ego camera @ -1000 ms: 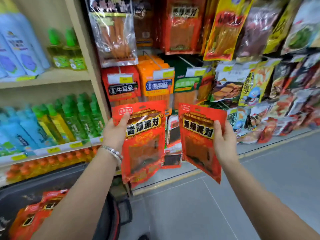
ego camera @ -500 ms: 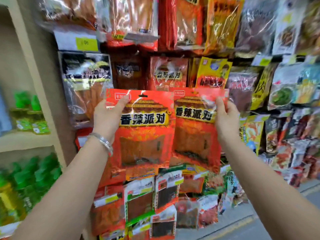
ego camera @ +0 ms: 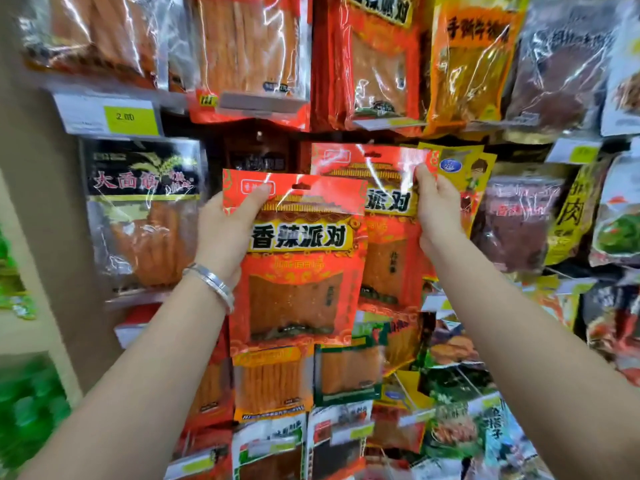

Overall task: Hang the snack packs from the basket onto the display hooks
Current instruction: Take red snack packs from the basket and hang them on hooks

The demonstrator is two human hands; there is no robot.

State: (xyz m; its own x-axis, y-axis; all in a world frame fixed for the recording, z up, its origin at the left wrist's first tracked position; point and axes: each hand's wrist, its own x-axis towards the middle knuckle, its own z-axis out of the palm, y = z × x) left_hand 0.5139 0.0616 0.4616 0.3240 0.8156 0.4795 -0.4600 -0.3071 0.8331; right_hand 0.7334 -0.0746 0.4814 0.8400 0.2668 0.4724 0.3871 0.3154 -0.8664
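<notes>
Both sets of fingers are clamped tight: our left hand pinches the top left corner of the red front pack, and our right hand pinches the top right corner of the matching rear pack, held higher and partly overlapped by the first. A silver bracelet circles our left wrist, and hanging snack bags crowd the display behind.

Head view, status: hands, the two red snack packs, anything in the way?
Left grip holds front red pack, top corner. Right grip pinches rear red pack, higher. Hanging packs crowd the wall.
</notes>
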